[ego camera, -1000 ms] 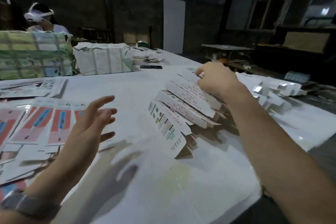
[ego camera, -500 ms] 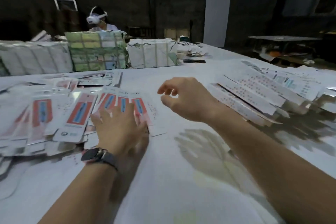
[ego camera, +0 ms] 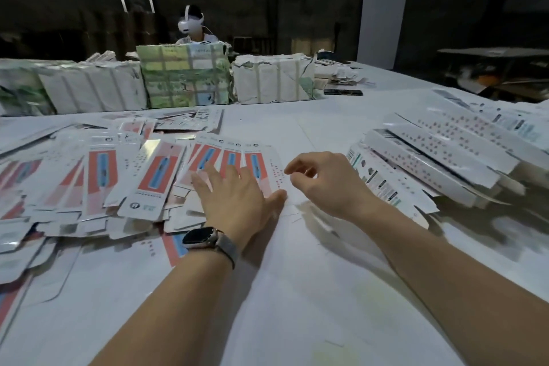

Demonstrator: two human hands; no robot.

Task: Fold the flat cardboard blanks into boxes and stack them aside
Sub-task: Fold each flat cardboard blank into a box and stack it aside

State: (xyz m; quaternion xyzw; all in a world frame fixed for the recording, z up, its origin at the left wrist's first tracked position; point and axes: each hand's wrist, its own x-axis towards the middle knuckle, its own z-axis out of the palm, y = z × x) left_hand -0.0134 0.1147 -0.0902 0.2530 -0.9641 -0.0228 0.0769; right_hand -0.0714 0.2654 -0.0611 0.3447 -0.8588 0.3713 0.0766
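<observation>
With the left hand (ego camera: 237, 202) flat on a blank (ego camera: 258, 169) and the right hand (ego camera: 326, 184) loosely curled, empty, just beside, several overlapping blanks could lift together.

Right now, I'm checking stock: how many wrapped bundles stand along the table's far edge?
4 wrapped bundles: blurred greenish bundle far left, white bundle beside it, green patterned bundle mid-row, torn white bundle right of that. More may hide behind.
</observation>
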